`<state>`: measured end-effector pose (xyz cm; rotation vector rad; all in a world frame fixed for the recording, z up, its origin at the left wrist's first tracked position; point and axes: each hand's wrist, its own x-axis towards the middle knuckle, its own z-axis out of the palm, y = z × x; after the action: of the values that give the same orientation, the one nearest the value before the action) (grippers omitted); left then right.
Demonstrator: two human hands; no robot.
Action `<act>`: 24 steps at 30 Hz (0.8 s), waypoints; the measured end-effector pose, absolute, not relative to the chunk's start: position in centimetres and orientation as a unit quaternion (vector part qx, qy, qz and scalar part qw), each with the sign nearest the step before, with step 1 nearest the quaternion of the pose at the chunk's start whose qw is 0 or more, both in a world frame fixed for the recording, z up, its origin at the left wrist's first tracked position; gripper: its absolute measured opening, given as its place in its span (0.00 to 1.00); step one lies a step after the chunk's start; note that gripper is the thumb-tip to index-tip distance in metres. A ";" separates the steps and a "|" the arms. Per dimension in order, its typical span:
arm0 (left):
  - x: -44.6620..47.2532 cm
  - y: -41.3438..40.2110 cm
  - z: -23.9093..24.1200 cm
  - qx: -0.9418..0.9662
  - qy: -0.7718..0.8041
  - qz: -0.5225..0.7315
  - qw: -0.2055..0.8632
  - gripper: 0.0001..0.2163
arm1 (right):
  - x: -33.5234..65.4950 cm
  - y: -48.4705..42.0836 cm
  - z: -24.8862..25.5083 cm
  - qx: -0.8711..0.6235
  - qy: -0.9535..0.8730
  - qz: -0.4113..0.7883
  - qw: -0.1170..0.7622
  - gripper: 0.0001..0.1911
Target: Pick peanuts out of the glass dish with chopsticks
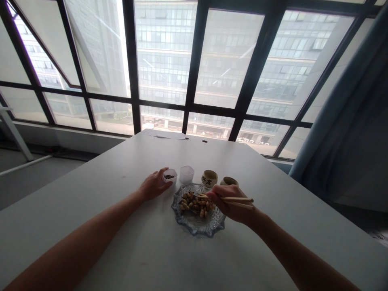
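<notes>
Head view: both forearms are extended over the white table (136, 246) from the near edge. A scalloped glass dish (198, 231) is placed between them, with peanuts (202, 213) and thin darker bits heaped in its middle. The chopsticks (238, 199) are pinched in the right hand (228, 201), fingers pressed together on them, tips angled into the far side of the heap; whether anything is gripped by the tips can't be told. Risk: rounded shells could be squeezed out sideways if caught off-centre or if the tips are crossed. Nuts could also be flicked over the rim if the heap is levered.

The seed cup (173, 180), with dark bits inside, is held at the left hand (153, 186) between spread, curved thumb and forefinger, just beyond the dish's left edge. It looks light; could be tipped or dragged if pressed unevenly.

Next to it a second plastic cup (187, 176) is set, then a lettered ceramic cup (209, 183). The other ceramic cup (223, 183) is partly hidden by the right hand; it could be knocked if the knuckles are swung outward. Papers (166, 134) are left at the far end, below the windows (227, 60).
</notes>
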<state>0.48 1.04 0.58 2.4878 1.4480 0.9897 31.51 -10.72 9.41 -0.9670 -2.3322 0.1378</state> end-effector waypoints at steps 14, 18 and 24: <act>0.4 1.2 0.4 0.818 0.476 0.319 0.049 0.32 | 31.0 -10.9 10.1 -0.403 -0.850 0.095 0.325 0.25; 0.5 1.1 0.6 0.818 0.477 0.316 0.051 0.32 | 30.9 -11.0 9.9 -0.381 -0.848 0.099 0.355 0.25; 0.6 0.8 1.0 0.820 0.479 0.309 0.056 0.33 | 31.4 -11.2 10.5 -0.396 -0.820 0.121 0.396 0.25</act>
<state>0.62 0.76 0.98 2.4877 1.4536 0.9386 31.41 -11.24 10.54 -1.0029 -2.0782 0.3070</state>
